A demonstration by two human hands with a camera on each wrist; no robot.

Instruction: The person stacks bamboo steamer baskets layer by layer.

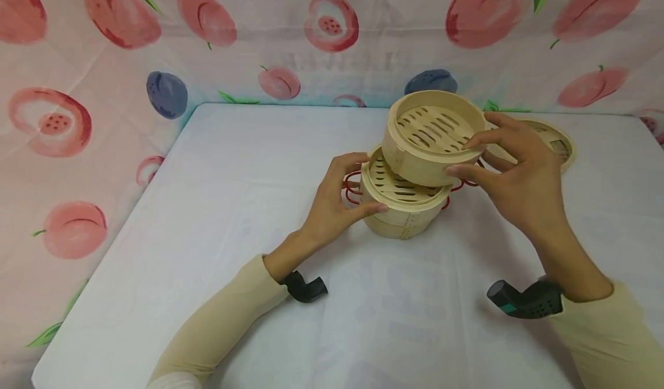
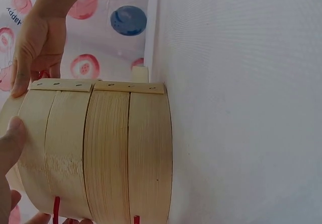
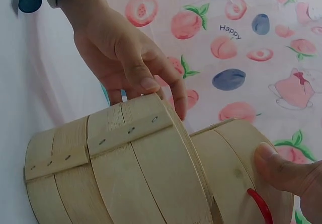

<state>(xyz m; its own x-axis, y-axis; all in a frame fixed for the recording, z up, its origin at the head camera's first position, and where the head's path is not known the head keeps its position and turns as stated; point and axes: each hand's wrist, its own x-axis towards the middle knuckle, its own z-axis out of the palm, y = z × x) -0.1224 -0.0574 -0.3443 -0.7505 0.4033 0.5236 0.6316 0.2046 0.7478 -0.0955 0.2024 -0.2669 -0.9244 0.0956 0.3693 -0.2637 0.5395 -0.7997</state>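
Note:
My right hand grips the rim and side of a round bamboo steamer basket, thumb outside and fingers over the edge. That basket is tilted and set off to the back right, overlapping the stack below it. Two more bamboo steamer baskets stand stacked on the table, with slatted bases and red handles. My left hand holds the stack's upper basket from the left, thumb at the front and fingers round the back. In the left wrist view, stapled seams run along the stacked baskets.
A woven bamboo lid lies at the back right, partly hidden behind my right hand. The white table meets a fruit-printed cloth at its back and left. Black wrist cameras sit under both wrists.

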